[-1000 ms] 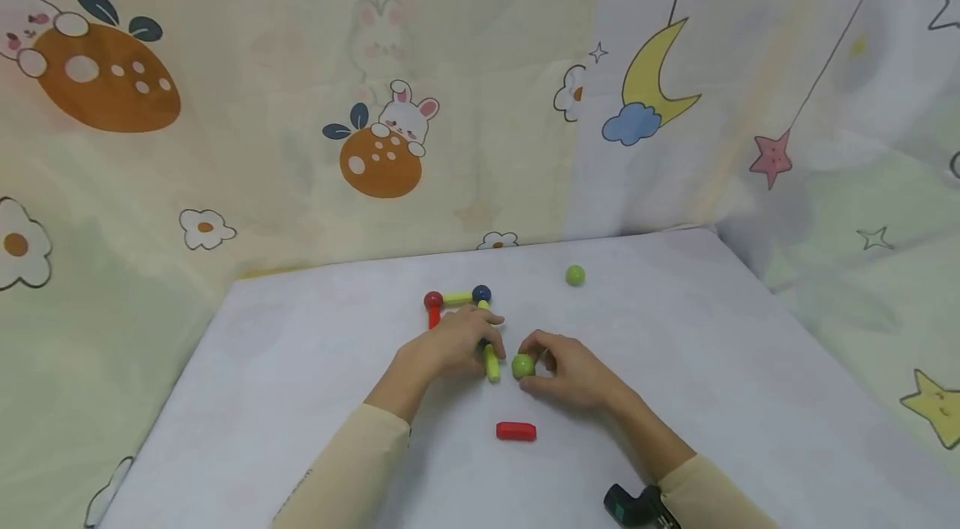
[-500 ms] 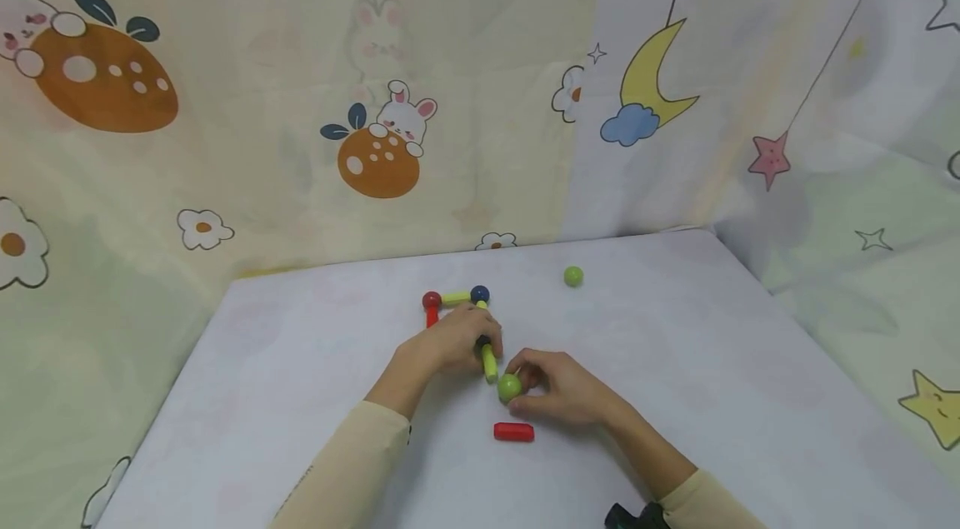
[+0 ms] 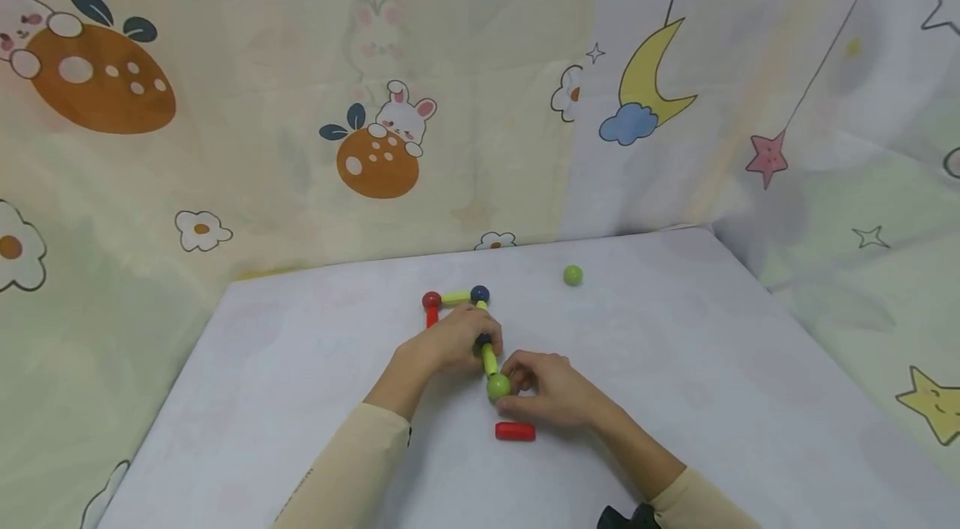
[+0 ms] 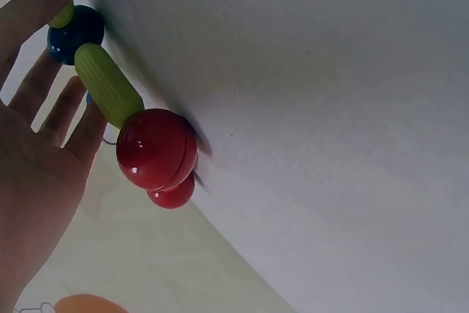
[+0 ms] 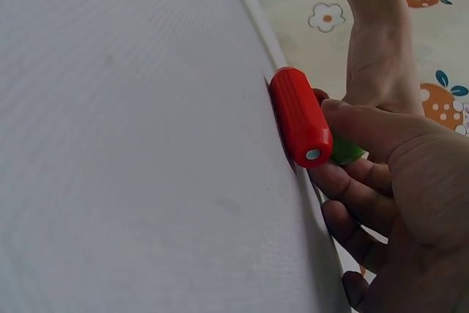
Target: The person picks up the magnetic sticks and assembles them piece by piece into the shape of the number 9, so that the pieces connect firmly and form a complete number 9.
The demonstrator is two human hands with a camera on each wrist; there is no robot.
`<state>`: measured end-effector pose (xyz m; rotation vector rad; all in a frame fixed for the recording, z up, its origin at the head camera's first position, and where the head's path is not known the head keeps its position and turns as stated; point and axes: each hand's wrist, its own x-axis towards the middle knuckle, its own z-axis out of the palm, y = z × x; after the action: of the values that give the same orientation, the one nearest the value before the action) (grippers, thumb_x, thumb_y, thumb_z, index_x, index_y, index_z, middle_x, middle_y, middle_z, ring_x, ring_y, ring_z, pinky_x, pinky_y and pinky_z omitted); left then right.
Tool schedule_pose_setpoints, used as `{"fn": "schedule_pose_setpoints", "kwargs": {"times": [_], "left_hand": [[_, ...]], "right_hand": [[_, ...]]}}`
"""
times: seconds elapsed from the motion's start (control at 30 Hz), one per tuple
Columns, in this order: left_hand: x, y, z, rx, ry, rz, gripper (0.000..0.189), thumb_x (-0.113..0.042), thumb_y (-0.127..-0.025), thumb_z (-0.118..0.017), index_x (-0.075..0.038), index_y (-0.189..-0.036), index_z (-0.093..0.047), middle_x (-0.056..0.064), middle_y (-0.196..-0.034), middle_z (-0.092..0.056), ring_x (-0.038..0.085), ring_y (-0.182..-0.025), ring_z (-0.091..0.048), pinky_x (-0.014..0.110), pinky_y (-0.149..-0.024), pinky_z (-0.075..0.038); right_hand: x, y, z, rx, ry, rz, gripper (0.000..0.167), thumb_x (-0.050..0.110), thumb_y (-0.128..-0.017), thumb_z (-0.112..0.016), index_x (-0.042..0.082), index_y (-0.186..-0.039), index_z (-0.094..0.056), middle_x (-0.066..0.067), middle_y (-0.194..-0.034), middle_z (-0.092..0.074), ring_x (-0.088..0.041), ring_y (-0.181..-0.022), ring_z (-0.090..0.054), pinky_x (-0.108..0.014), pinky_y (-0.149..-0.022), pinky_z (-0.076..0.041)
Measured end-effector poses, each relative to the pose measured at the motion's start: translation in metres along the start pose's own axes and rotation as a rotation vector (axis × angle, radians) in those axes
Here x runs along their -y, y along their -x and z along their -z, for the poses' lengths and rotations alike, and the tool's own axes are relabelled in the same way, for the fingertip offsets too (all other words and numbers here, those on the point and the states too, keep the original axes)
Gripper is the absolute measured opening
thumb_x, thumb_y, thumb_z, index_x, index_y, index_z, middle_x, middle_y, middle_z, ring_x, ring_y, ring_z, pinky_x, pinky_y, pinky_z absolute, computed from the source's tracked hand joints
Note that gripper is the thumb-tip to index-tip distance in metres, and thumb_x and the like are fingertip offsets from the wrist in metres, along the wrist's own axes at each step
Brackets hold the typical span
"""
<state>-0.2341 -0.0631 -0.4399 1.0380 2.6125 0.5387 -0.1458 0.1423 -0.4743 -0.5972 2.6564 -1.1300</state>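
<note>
My left hand grips a ball-and-stick magnetic structure near its dark blue ball, thumb lying over a yellow-green stick. Another yellow-green stick runs from that ball to a red ball. Between thumb and fingertips, my right hand pinches a green ball, right at the near end of a yellow-green stick. In the right wrist view this green ball is mostly hidden behind a loose red stick with a metal end.
The structure's far side has a red ball and a blue ball joined by a stick. A spare green ball lies at the back of the white table. Printed cloth hangs behind.
My right hand has carried the green ball left and nearer to me, from beside the yellow-green stick to its near end. My left hand has stayed almost still on the structure.
</note>
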Motion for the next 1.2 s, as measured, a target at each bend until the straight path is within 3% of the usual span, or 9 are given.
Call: {"fn": "schedule_pose_setpoints", "kwargs": {"times": [0.1, 0.5, 0.63, 0.77, 0.93, 1.2], "left_hand": [[0.0, -0.001, -0.001, -0.001, -0.006, -0.007, 0.031, -0.001, -0.081, -0.082, -0.029, -0.087, -0.07, -0.007, -0.119, -0.067, 0.026, -0.134, -0.043, 0.045, -0.113, -0.041], [-0.001, -0.006, -0.002, 0.003, 0.003, 0.003, 0.033, -0.001, -0.082, -0.081, -0.031, -0.085, -0.07, -0.009, -0.116, -0.067, 0.025, -0.134, -0.042, 0.044, -0.112, -0.042], [-0.001, -0.007, -0.001, 0.008, 0.011, 0.007, 0.032, 0.001, -0.083, -0.079, -0.03, -0.088, -0.072, -0.01, -0.114, -0.066, 0.023, -0.132, -0.043, 0.044, -0.111, -0.044], [-0.002, -0.007, 0.002, 0.01, 0.068, 0.02, 0.031, 0.002, -0.087, -0.072, -0.025, -0.101, -0.075, -0.007, -0.116, -0.067, 0.019, -0.122, -0.052, 0.04, -0.106, -0.048], [-0.001, -0.007, 0.008, 0.013, 0.156, 0.078, 0.033, -0.002, -0.093, -0.065, -0.024, -0.116, -0.073, -0.002, -0.127, -0.064, 0.018, -0.117, -0.054, 0.04, -0.103, -0.049], [0.004, -0.012, 0.012, -0.011, 0.188, 0.093, 0.029, -0.005, -0.093, -0.068, -0.023, -0.116, -0.072, 0.002, -0.123, -0.066, 0.019, -0.106, -0.056, 0.034, -0.088, -0.052]], "right_hand": [[-0.002, -0.001, -0.001, -0.003, 0.015, -0.016, 0.027, 0.042, -0.087, -0.08, 0.028, -0.105, -0.065, 0.02, -0.086, -0.067, -0.004, -0.087, -0.062, -0.044, -0.089, -0.035], [-0.008, 0.0, 0.0, -0.003, 0.019, -0.014, 0.027, 0.044, -0.089, -0.078, 0.028, -0.106, -0.065, 0.019, -0.087, -0.066, -0.006, -0.089, -0.061, -0.043, -0.088, -0.032], [-0.009, 0.004, 0.002, 0.008, -0.013, -0.017, 0.031, 0.044, -0.09, -0.077, 0.025, -0.111, -0.065, 0.017, -0.09, -0.066, -0.007, -0.088, -0.061, -0.038, -0.087, -0.04], [-0.009, 0.009, 0.004, 0.021, -0.055, -0.02, 0.038, 0.046, -0.091, -0.075, 0.021, -0.116, -0.061, 0.015, -0.093, -0.067, -0.007, -0.088, -0.06, -0.028, -0.082, -0.048], [-0.01, 0.016, 0.005, 0.041, -0.073, -0.009, 0.042, 0.047, -0.091, -0.075, 0.018, -0.117, -0.058, 0.014, -0.095, -0.067, -0.009, -0.088, -0.06, -0.026, -0.079, -0.046], [-0.009, 0.017, 0.002, 0.028, -0.056, 0.022, 0.045, 0.048, -0.091, -0.075, 0.02, -0.121, -0.057, 0.01, -0.101, -0.066, -0.011, -0.093, -0.06, -0.027, -0.083, -0.047]]}}
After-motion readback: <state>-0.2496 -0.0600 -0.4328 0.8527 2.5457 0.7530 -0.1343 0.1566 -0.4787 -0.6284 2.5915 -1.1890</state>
